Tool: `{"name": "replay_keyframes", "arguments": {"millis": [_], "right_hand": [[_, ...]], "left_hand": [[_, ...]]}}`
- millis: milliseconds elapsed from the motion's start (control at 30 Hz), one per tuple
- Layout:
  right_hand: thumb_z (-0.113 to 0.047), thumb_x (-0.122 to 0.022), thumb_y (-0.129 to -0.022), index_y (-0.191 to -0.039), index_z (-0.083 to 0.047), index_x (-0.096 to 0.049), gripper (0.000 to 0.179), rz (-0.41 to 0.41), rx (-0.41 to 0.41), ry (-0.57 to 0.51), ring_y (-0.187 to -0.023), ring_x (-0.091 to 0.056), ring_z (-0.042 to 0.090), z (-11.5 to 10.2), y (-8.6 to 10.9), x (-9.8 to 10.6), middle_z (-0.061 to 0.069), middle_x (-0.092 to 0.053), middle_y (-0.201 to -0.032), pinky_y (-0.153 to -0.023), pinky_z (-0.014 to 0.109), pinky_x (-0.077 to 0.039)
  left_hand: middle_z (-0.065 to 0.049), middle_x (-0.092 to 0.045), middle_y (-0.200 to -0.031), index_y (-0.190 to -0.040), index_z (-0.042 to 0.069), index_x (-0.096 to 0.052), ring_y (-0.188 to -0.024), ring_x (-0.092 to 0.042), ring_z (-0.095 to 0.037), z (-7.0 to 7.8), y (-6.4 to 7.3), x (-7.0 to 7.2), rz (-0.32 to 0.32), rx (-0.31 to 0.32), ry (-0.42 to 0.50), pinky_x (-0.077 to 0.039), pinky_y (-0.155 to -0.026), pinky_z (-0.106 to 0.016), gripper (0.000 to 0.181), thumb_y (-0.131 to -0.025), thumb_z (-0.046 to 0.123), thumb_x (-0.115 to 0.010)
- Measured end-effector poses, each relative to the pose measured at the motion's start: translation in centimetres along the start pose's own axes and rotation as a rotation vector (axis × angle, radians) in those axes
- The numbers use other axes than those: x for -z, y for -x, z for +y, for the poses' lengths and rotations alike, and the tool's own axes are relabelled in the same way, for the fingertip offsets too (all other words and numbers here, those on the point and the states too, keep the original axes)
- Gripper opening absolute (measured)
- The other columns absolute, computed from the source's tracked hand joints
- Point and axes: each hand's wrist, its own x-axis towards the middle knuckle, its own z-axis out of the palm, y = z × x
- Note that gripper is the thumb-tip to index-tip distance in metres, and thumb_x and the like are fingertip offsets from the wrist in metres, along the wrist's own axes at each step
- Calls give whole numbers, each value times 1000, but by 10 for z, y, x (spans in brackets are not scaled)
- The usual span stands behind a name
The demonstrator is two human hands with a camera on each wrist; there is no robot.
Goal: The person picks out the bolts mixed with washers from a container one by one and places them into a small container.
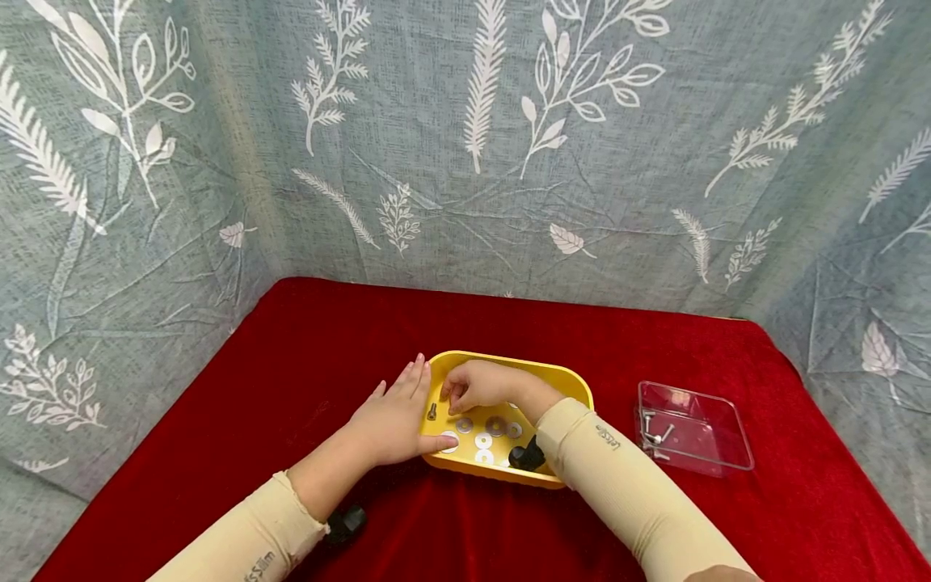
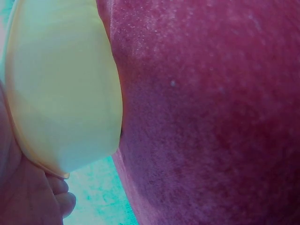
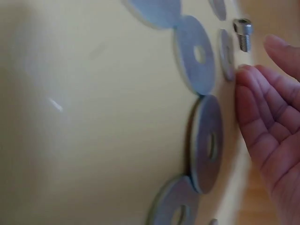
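My left hand (image 1: 389,420) rests on the left end of a yellow plastic bin (image 1: 502,473), fingers straight along its rim and thumb laid over the front edge. Inside the bin, my right hand (image 1: 483,384) reaches toward the left end with loosely bent fingers. Nothing shows between its thumb and fingers in the right wrist view. Close to those fingertips is a socket head screw (image 3: 243,33), lying near the bin's left wall. Several flat metal washers (image 3: 199,154) lie over the bin floor, some touching or overlapping. Part of the floor is hidden under my right forearm.
To the right, a clear plastic box (image 1: 694,391) holds several screws (image 1: 667,433) at its left side. Red cloth (image 1: 349,323) covers the table, and a patterned grey-blue curtain (image 1: 436,218) hangs behind it. A black wrist device (image 1: 345,524) sits under my left wrist.
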Motion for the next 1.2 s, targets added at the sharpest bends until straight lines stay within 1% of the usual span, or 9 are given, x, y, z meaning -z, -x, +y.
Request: {"name": "replay_keyframes", "arguments": {"millis": [300, 567, 733, 867, 1067, 1200], "right_hand": [[-17, -71, -80, -103, -5, -62, 28, 3, 2, 29, -61, -50, 7, 1, -6, -10, -3, -59, -73, -60, 19, -43], [-17, -74, -77, -97, -5, -62, 26, 58, -8, 21, -57, -46, 7, -4, -11, -17, -3, -54, -68, -55, 18, -39], [-19, -76, -75, -91, -7, -62, 24, 104, -17, 67, -58, -46, 6, -4, -14, -21, -4, -53, -67, -56, 17, -39], [-21, -75, -76, -89, -8, -61, 22, 122, -22, 113, -61, -46, 5, -4, -16, -23, -5, -54, -69, -58, 16, -40], [-18, -72, -79, -88, -9, -62, 17, 126, -20, 150, -61, -47, 5, -5, -16, -23, -6, -54, -70, -59, 17, -41], [-15, -71, -80, -88, -8, -62, 14, 107, 6, 156, -61, -47, 4, -2, -16, -21, -5, -54, -70, -58, 16, -40]], "left_hand": [[-15, 1, -152, -145, -1, -6, -139, -5, -25, -1, 0, -1, -15, 6, -2, -19, -105, -55, 110, -76, 73, -47], [-16, 0, -152, -145, -2, -6, -139, -5, -25, -2, 0, 0, -9, -3, 0, -19, -105, -55, 110, -76, 73, -47], [-17, -1, -152, -145, -2, -7, -139, -6, -26, -2, 0, -1, -4, -9, -7, -20, -104, -55, 110, -76, 73, -47], [-17, -2, -152, -145, -3, -9, -139, -6, -26, -2, 0, -1, -3, -14, 1, -21, -104, -56, 109, -76, 72, -48], [-17, -1, -152, -145, -3, -8, -139, -6, -26, -1, 0, -1, -3, -15, 2, -21, -104, -56, 109, -76, 72, -48], [-17, -1, -152, -145, -3, -8, -139, -7, -26, -1, 0, -2, 1, -13, 2, -21, -104, -55, 109, -76, 72, -48]]}}
